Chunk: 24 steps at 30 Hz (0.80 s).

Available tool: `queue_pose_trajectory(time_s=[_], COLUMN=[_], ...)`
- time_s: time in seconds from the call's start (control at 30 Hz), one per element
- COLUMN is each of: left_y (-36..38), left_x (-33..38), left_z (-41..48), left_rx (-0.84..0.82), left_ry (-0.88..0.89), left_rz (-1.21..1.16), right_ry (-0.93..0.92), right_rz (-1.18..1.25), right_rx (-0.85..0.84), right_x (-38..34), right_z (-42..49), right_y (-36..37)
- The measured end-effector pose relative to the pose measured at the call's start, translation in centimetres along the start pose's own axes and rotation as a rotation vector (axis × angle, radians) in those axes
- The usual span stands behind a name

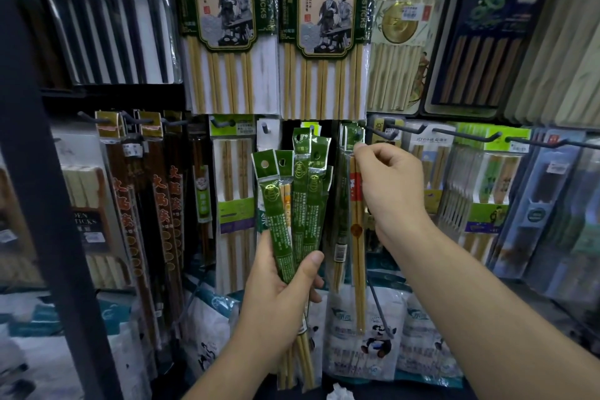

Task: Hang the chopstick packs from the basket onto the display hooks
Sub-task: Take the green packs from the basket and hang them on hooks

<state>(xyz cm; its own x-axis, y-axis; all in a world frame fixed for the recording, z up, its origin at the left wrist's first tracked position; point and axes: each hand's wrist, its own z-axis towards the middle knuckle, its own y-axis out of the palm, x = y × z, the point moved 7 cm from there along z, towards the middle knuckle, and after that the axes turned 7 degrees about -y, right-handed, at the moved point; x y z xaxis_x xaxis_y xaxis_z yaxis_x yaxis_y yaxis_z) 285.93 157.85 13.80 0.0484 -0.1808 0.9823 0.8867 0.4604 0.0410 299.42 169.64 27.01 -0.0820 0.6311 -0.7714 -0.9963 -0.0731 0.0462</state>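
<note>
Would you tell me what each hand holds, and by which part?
The left hand grips a bunch of green chopstick packs near their middle; the right hand pinches another pack at its top.

Left hand (279,299) low centre, grips packs (302,191) fanned upward before hook row (467,136). Right hand (389,185) right of fan, pinches top of hanging pack (357,253). Large packs (227,26) above; bags (363,334) below.
</note>
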Motion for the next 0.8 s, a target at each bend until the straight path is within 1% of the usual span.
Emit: queue_pose_trajectory(time_s=[0.1, 0.27, 0.3, 0.4, 0.43, 0.5, 0.6, 0.73, 0.8], left_y=[0.0, 0.2, 0.2, 0.1, 0.0, 0.0, 0.1, -1.1, -1.3], left_x=[0.0, 0.4, 0.4, 0.9, 1.1, 1.4, 1.3, 0.1, 0.1], left_z=[0.0, 0.1, 0.2, 0.2, 0.2, 0.2, 0.2, 0.5, 0.5], left_rx=[0.006, -0.005, -0.006, 0.005, 0.015, 0.018, 0.014, 0.113, 0.102], left_ry=[-0.007, 0.032, 0.037, 0.077, 0.109, 0.153, 0.148, 0.044, 0.042], left_rz=[-0.02, -0.082, -0.09, -0.11, -0.102, -0.083, -0.082, 0.099, 0.099], right_ry=[-0.011, -0.038, -0.04, -0.011, -0.016, -0.036, -0.037, -0.013, -0.022], right_rz=[-0.04, -0.029, -0.001, 0.097, 0.072, 0.004, -0.001, 0.086, 0.094], right_rx=[0.014, 0.068, 0.036, -0.155, -0.206, -0.241, -0.207, -0.108, -0.068], right_x=[0.5, -0.2, -0.4, -0.9, -1.0, -1.1, -1.2, -1.8, -2.1], right_z=[0.0, -1.6, -2.1, -4.0, -4.6, -5.1, -4.8, -3.1, -2.1], right_y=[-0.3, -1.1, -1.0, 0.3, 0.7, 1.0, 0.9, -0.1, -0.5])
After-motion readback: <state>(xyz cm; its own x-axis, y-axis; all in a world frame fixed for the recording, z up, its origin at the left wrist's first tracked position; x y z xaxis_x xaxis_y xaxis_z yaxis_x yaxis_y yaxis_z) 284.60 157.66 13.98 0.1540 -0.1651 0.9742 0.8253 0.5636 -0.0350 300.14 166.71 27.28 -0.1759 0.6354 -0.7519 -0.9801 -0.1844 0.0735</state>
